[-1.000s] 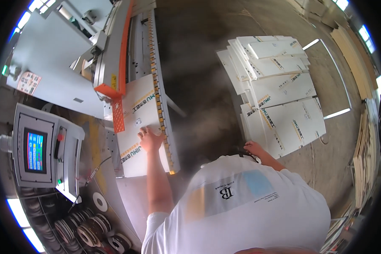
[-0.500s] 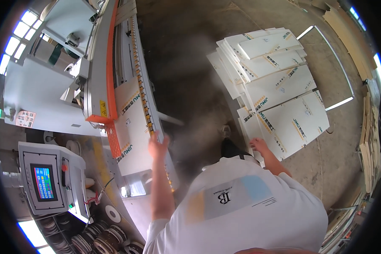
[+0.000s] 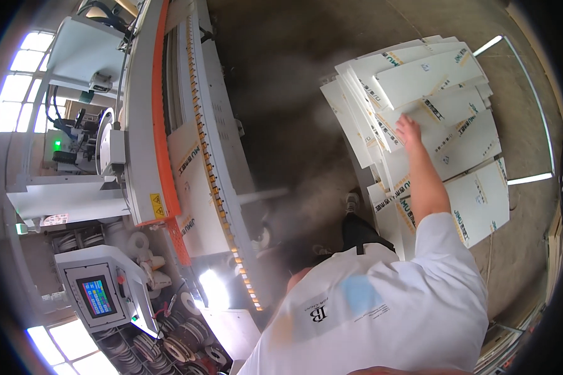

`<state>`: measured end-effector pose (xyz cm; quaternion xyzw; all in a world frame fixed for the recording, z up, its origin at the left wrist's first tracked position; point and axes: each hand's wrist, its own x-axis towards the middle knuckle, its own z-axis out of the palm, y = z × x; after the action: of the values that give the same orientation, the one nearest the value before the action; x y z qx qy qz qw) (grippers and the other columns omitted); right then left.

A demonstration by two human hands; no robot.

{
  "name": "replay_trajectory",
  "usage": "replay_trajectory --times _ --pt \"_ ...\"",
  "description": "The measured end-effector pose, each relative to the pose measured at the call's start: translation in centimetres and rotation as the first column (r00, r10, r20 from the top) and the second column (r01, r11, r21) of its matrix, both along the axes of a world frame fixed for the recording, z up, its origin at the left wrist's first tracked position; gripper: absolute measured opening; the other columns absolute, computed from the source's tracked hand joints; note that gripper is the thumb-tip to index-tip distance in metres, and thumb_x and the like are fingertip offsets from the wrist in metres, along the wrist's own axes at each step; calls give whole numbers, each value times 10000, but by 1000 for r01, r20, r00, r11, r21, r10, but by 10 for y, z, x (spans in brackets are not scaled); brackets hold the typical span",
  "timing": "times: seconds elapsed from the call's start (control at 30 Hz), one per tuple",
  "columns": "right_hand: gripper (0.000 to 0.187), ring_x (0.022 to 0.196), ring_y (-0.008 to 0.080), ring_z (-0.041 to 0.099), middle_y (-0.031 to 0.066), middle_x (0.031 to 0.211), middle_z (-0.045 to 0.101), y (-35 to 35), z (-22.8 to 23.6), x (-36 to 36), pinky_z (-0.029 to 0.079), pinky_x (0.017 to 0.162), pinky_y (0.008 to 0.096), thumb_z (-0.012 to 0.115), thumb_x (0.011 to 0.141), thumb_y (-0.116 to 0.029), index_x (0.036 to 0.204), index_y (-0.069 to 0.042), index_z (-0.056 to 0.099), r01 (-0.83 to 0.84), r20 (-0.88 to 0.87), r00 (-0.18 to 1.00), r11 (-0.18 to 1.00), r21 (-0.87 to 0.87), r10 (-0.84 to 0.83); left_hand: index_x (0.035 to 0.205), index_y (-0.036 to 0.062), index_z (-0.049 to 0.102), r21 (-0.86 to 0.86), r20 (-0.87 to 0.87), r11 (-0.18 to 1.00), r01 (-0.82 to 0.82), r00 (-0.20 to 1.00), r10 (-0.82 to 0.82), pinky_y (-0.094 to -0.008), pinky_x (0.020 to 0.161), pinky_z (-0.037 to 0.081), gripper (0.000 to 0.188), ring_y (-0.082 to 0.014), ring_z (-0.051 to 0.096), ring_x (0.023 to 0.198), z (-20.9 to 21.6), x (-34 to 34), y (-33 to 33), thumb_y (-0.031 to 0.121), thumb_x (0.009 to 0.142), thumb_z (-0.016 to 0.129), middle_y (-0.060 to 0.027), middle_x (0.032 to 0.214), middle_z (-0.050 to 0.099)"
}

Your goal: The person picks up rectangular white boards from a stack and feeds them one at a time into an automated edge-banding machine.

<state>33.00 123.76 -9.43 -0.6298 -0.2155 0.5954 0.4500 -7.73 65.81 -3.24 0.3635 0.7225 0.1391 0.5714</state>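
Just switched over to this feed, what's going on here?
A person in a white shirt has the right hand out over a stack of white boards on the right, near a board edge; whether it grips one is unclear. The left hand is out of sight. On the left, another white board lies in a long machine, beside its orange strip, with no hand visible on it. The control screen is lit.

floor [image 3: 288, 81] is grey-brown concrete, dim around top mid, a bit lighter toward rt. multi-pane window [image 3: 28, 81] upper lt, v. bright; 2nd window [image 3: 84, 350] btm lt, same glare. white angled strip [image 3: 540, 109] on floor far rt, bar or marking, can't tell. coiled rolls [image 3: 179, 350] packed btm lt, nr 2nd window.
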Motion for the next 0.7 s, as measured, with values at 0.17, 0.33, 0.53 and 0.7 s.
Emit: replay_trajectory --times 0.17,0.33,0.53,0.7 --pt "411 1039 203 611 95 1209 576 61 -9 -1 553 938 360 623 976 -329 1234 -17 554 104 -86 989 979 -176 -121 1245 126 650 36 -89 999 -34 995 38 -344 865 536 454 -238 703 986 20 2 17 394 879 673 -120 1028 731" --pt "252 884 179 615 87 1003 586 43 -6 -7 598 842 293 652 962 -198 1063 17 567 189 -164 967 981 -50 -195 1204 99 666 141 -112 989 -50 991 67 -358 855 544 392 -261 709 967 14 3 96 340 895 672 -138 1017 731" --pt "204 792 146 634 64 892 632 -90 32 -62 561 693 263 679 939 -227 886 -56 580 -129 -316 941 992 9 125 1206 91 663 135 -88 989 63 995 -51 -339 879 527 345 -215 688 1011 67 35 228 291 925 668 -118 1065 724" --pt "228 884 149 649 54 989 658 -213 91 -121 554 794 298 655 935 -180 1111 -39 626 -529 -331 792 847 48 513 1321 41 562 -14 571 883 -469 721 392 -394 894 520 379 -228 620 1104 82 65 309 175 967 581 -105 1253 626"
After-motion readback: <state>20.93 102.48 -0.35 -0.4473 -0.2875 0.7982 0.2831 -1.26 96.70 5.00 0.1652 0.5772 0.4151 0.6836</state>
